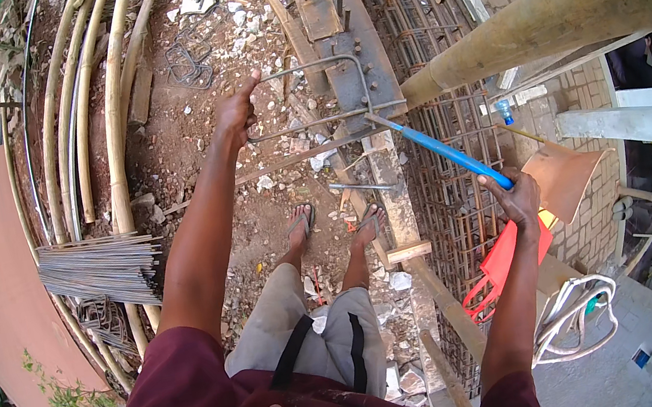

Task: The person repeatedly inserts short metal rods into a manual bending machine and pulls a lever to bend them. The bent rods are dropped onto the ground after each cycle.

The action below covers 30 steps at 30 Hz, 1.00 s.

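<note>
Blue bar (453,153) (R fingers (521,186)), U-bent metal rod (312,124) (L fingers (243,111))

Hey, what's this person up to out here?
The person's left hand grips a bent metal rod, which lies across a metal plate with upright pegs. The right hand holds a blue-covered bar, its far tip right by the rod near the plate's edge. A bundle of thin rods lies off to the left.
</note>
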Available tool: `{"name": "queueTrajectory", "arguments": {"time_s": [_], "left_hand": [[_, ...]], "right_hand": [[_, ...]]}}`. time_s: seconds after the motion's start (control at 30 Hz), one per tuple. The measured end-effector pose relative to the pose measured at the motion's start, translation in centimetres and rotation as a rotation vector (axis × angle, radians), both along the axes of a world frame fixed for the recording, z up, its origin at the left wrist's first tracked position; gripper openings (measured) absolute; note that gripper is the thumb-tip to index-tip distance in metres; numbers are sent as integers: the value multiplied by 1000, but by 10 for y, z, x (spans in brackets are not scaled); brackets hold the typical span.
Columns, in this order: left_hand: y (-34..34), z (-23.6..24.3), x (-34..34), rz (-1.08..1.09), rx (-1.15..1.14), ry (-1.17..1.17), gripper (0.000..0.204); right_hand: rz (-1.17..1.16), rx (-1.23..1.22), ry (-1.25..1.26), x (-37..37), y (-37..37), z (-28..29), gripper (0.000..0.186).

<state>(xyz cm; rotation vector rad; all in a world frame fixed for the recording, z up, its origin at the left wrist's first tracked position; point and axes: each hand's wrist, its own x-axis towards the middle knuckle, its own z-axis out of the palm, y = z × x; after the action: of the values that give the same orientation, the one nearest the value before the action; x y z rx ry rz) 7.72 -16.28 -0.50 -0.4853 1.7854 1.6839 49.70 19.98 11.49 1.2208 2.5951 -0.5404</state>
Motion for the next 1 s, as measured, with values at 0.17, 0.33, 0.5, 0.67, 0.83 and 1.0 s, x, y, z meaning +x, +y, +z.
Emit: {"name": "queueTrajectory", "arguments": {"time_s": [0.17, 0.33, 0.5, 0.67, 0.83, 1.0], "left_hand": [[5, -15, 4, 63, 1, 132, 43], [10, -12, 4, 125, -91, 67, 47], [10, -13, 6, 112, -94, 101, 47], [5, -22, 9, 82, -76, 98, 52], [4, -23, 10, 86, -70, 87, 47], [7, -19, 13, 67, -14, 126, 49]], "right_hand": [[-533, -59, 191, -1, -204, -37, 66], [-506, -122, 171, 47, -218, -65, 63], [-424, -101, 136, 50, -201, -51, 59], [-350, -419, 143, 45, -190, -44, 52], [-150, -965, 10, 63, -144, -62, 50], [-168, -1045, 245, 60, -168, -96, 40]]}}
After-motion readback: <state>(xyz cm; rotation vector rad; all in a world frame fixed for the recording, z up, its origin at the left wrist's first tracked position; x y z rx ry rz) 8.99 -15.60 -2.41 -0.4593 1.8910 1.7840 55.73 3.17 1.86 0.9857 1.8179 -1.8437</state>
